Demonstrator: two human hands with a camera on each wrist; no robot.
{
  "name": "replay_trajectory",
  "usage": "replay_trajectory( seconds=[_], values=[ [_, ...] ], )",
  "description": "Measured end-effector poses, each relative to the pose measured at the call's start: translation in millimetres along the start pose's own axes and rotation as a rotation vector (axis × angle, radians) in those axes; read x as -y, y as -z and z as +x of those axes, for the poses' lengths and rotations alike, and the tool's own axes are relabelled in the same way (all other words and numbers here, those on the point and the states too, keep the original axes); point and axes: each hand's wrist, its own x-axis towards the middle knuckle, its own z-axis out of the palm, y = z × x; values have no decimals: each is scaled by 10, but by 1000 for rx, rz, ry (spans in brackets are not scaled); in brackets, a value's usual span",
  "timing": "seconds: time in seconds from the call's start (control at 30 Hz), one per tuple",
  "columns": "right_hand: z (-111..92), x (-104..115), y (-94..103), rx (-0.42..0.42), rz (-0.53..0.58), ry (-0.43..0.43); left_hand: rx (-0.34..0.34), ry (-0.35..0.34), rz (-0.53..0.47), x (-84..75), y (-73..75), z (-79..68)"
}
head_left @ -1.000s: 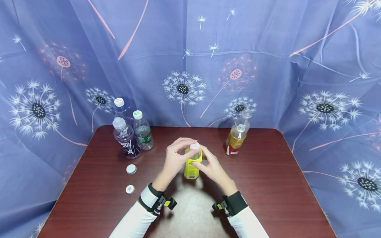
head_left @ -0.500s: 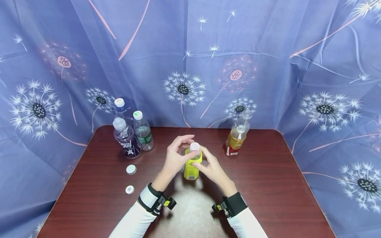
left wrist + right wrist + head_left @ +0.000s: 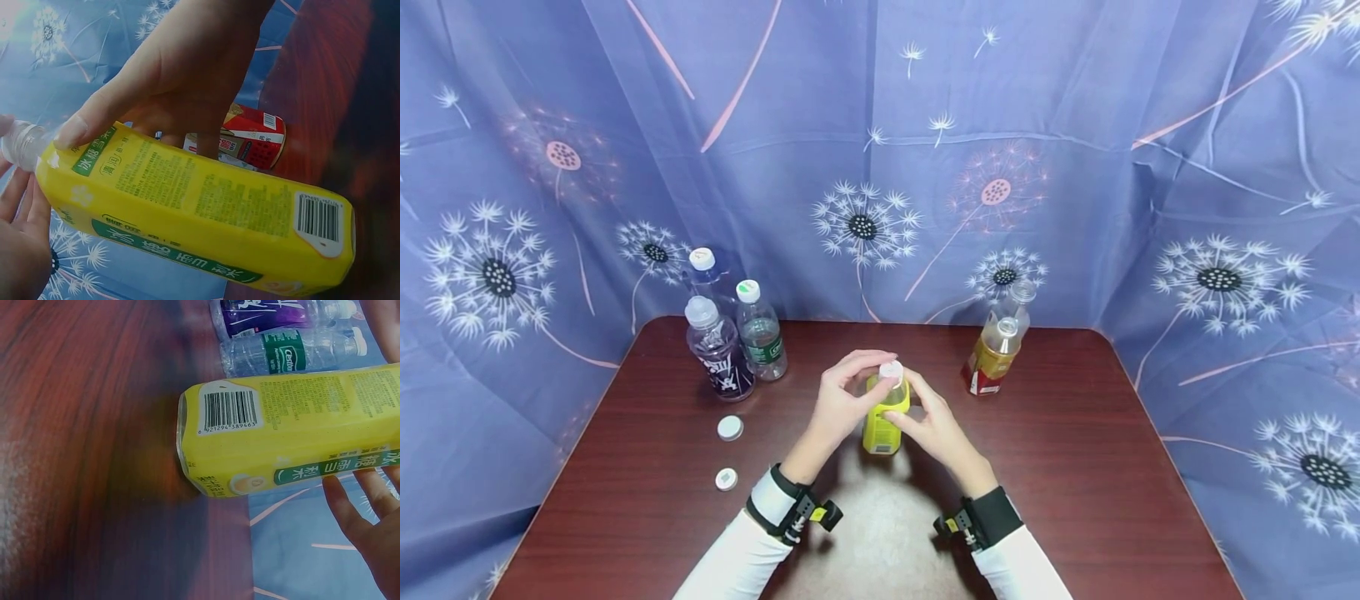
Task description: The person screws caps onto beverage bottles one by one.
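Note:
A bottle with a yellow label (image 3: 882,429) stands upright between the two hands near the middle of the table. My left hand (image 3: 842,393) pinches its white cap (image 3: 891,370) between thumb and fingers from above. Lower down, my right hand (image 3: 938,427) grips the bottle's upper body, thumb on the near side. The left wrist view shows the right hand's thumb (image 3: 74,129) pressing the label's upper edge and the left fingers around the pale cap (image 3: 24,145). In the right wrist view, the right hand's fingers (image 3: 347,509) lie along the bottle's side.
At the table's back left stand a purple-labelled bottle (image 3: 722,358), a green-labelled bottle (image 3: 763,342) and a white-capped bottle (image 3: 703,260). Two loose white caps (image 3: 730,427) lie in front of them. A gold-and-red-labelled bottle (image 3: 991,360) and a clear bottle (image 3: 1018,302) stand back right.
Half a second ago the left fingers were lifted and spread off the cap; now they have closed onto it again. The right hand and the bottle stay in place.

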Motion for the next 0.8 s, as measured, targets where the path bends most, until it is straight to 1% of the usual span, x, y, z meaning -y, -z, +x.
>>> replay_trajectory(
  seconds=[0.17,0.4,0.67,0.8],
  values=[
    [0,3,4,1,-6,-13,-15,-5,37,-5,-12,17],
    [-8,18,2,2,-17,-29,16,-25,-3,-13,-6,-5],
    [-8,15,-1,-3,-7,-14,12,-15,30,-6,4,8],
    [-13,8,-7,-2,1,-12,22,-23,18,-5,10,1]
  ],
)
